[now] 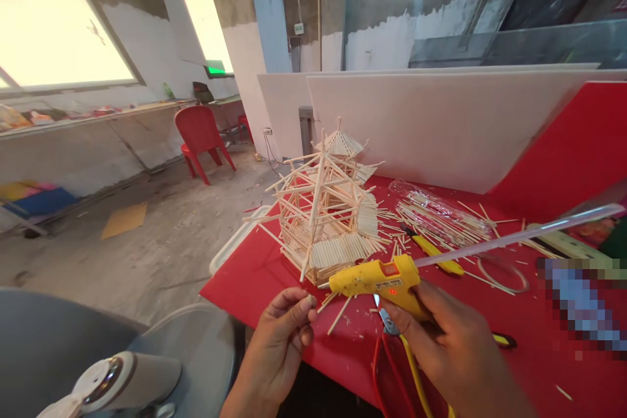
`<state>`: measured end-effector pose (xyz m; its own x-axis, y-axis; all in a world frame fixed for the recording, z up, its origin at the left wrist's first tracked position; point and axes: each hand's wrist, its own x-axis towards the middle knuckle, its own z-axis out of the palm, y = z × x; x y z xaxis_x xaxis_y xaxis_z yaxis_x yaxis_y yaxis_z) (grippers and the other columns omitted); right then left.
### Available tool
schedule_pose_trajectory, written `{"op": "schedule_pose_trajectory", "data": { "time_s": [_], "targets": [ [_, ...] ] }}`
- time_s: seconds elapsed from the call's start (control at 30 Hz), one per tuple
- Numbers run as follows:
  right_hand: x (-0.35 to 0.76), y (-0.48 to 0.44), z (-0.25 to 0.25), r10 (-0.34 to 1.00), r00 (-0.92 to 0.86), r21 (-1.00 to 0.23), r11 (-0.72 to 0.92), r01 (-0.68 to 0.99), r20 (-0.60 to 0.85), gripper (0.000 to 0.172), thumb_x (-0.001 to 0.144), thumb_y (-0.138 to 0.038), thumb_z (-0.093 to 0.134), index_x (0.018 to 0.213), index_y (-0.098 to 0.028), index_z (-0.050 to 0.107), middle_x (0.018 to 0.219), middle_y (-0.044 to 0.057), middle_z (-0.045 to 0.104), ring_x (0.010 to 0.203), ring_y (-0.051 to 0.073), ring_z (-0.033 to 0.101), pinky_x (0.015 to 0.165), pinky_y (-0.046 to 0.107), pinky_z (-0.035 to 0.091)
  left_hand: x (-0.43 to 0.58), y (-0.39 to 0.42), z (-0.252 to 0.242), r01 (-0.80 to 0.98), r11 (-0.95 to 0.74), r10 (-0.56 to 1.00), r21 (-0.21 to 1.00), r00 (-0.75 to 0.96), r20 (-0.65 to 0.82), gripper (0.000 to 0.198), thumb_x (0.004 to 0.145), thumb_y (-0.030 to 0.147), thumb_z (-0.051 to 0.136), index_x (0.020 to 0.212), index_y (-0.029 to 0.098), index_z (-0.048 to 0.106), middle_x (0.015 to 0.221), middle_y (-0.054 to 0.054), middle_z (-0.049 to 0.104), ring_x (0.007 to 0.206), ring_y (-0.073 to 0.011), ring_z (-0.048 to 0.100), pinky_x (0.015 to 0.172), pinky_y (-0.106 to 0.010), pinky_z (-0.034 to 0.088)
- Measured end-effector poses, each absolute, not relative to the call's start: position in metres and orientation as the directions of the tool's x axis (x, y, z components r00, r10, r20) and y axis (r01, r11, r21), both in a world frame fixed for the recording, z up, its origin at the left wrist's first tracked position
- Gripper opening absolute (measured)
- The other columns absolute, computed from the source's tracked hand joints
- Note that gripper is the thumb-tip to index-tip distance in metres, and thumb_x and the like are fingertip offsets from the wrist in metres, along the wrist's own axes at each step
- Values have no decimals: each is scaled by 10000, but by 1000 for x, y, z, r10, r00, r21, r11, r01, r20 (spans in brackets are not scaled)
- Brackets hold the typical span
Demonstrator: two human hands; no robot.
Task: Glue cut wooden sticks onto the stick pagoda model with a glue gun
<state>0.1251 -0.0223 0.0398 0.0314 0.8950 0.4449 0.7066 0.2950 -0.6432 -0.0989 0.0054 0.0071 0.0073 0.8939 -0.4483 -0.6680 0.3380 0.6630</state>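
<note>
With the middle of the view as the clock's centre, a white bottle [144, 379] sits nearest at eight o'clock, off the red tabletop [533, 346], presumably to leave the work surface free. The left hand [281, 343] is at between six and seven, back of the wrist low, fingers curled, thumb and forefinger pressed together; whether a small piece sits between them I cannot tell. At between four and five, the right hand [448, 339] is clamped around the handle of the yellow glue gun [379, 281], wrist bent inward so the nozzle points toward nine o'clock, just above the left fingertips, likely so glue can be aimed close to that pinch. Its red light is lit, and a long clear glue stick [519, 235] juts out behind toward three, probably left whole as feed.

Pliers [386, 323] lie at five, under the gun, within easy reach. Just past the nozzle, the stick-built pavilion model [323, 209] stands from the centre toward twelve, its open frame facing the person. At between three and four lies a yellow cutter [438, 255]; behind it, a bag of sticks [438, 212]. Farther off, white panels [416, 130] span one to three, and a red chair [198, 130] stands toward ten.
</note>
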Motion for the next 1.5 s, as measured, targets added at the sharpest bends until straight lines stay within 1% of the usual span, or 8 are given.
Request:
{"op": "schedule_pose_trajectory", "data": {
  "time_s": [0.33, 0.5, 0.63, 0.77, 0.87, 1.07, 1.27, 1.5],
  "targets": [
    [172, -24, 15, 950, 208, -685, 8, 728, 232, 334, 900, -561, 527, 896, -248, 646, 857, 42, 725, 751, 202, 673, 638, 263, 504, -90, 3, 2, -608, 366, 901, 704, 42, -432, 333, 479, 177, 943, 747, 117, 757, 651, -29, 705, 511, -86, 608, 390, -126, 462],
    [268, -30, -37, 850, 523, -455, -440, 774, 69, 497, 893, -602, 399, 922, -191, 677, 873, 121, 734, 800, 275, 686, 654, 319, 479, -61, 1, -3, -560, 493, 854, 666, 166, -493, 367, 447, 186, 954, 748, 116, 755, 605, -19, 689, 484, -78, 593, 396, -122, 452],
    [311, -39, -67, 803, 595, -382, -540, 750, 33, 476, 904, -530, 396, 840, -169, 700, 743, 122, 722, 723, 280, 685, 597, 316, 459, -32, 3, -7, -535, 545, 828, 645, 224, -514, 368, 430, 165, 957, 730, 128, 747, 596, -10, 686, 501, -81, 606, 416, -120, 467],
    [310, -46, -67, 769, 633, -315, -581, 751, 89, 501, 927, -495, 394, 1037, -111, 696, 959, 187, 713, 905, 323, 669, 732, 378, 481, -15, 5, -10, -509, 556, 824, 657, 235, -516, 355, 427, 184, 961, 705, 123, 749, 605, -15, 691, 539, -97, 634, 418, -120, 475],
    [289, -52, -52, 785, 583, -295, -518, 803, 209, 536, 946, -500, 392, 1258, -118, 603, 1249, 209, 613, 1153, 349, 566, 924, 451, 440, -10, 5, -10, -486, 563, 819, 668, 218, -531, 364, 405, 179, 964, 696, 121, 754, 608, -22, 699, 545, -101, 641, 427, -123, 487],
    [209, -66, -26, 981, 117, -458, -35, 889, 153, 274, 937, -423, 533, 1074, -245, 691, 1059, 74, 705, 967, 228, 655, 818, 337, 516, -11, 6, -15, -460, 564, 817, 686, 190, -545, 341, 429, 168, 952, 705, 123, 757, 632, -35, 714, 541, -97, 640, 441, -128, 490],
    [139, -80, -41, 996, 87, -318, -91, 944, -27, 612, 745, -388, 757, 1312, -229, 589, 1195, 135, 663, 1028, 332, 660, 813, 419, 566, -21, 5, -24, -464, 557, 825, 689, 212, -524, 312, 487, 187, 936, 738, 125, 762, 621, -33, 711, 476, -74, 598, 427, -137, 458],
    [133, -74, -42, 972, 101, -304, -165, 938, -214, 698, 760, -88, 560, 1447, -66, 443, 1255, 227, 624, 1050, 325, 671, 862, 420, 563, -31, 7, -26, -468, 575, 808, 671, 196, -556, 351, 450, 208, 951, 725, 130, 748, 585, -28, 703, 430, -79, 579, 380, -146, 412]
  ]
}}
